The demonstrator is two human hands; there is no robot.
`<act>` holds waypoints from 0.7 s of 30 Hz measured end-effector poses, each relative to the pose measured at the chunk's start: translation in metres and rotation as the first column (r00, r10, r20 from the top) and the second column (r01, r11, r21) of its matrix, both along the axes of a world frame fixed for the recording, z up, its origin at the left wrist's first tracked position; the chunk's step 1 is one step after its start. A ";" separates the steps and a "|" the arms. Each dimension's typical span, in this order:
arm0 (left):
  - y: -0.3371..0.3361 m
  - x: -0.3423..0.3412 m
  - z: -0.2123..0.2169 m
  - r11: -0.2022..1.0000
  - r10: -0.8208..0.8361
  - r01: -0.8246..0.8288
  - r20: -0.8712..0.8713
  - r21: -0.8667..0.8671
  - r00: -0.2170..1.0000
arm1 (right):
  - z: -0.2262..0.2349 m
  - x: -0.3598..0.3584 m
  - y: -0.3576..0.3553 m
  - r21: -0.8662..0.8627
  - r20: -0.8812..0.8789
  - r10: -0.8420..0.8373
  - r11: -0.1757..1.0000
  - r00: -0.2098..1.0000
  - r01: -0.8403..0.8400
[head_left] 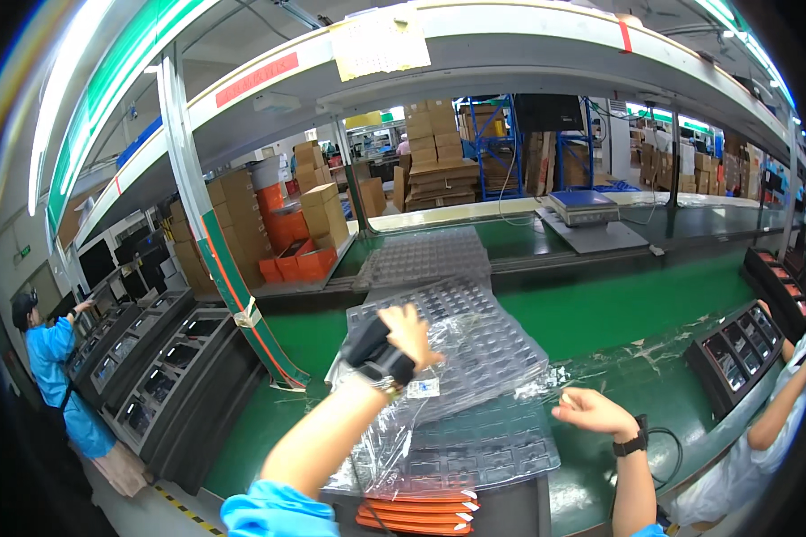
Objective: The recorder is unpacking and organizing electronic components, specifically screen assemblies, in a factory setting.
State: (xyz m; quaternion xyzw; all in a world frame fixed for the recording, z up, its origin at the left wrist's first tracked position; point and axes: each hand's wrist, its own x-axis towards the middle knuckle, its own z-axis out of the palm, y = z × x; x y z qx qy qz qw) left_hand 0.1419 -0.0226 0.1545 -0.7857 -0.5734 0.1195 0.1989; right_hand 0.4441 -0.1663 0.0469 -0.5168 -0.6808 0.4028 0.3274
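Note:
My left hand [409, 336] is over a stack of clear plastic blister trays [488, 345], slightly blurred, its fingers apart with nothing seen in them. A black band and a dark block-like piece [367, 340] sit at that wrist. Crumpled clear plastic film [381, 438] with a small white label [424, 388] lies on the trays below the hand. Off the stack's right side, my right hand [597, 413] is held above the green table, fingers curled and thumb close to them. Whatever those fingers may pinch is too small to make out. A black watch is on this wrist.
Several orange pieces [416, 513] lie in a dark bin at the near edge. More clear trays [425, 255] lie behind the stack. A scale [582, 208] stands on the far ledge. Dark trays [734, 358] and a co-worker's arm [784, 403] are on the right. A person in blue [58, 358] stands left.

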 end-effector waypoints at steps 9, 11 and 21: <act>0.096 0.076 -0.118 0.998 0.045 -0.022 0.513 -0.050 0.857 | -0.080 -0.048 0.073 0.151 -0.160 -0.447 0.870 0.880 0.470; 0.100 0.070 -0.138 0.999 0.036 -0.050 0.581 0.008 0.813 | -0.069 -0.059 0.056 -0.089 -0.428 -0.357 0.931 0.830 0.354; 0.055 0.083 -0.058 0.895 -0.308 0.433 0.851 0.107 0.425 | -0.046 -0.059 0.042 -0.013 -0.687 -0.247 0.944 0.683 0.329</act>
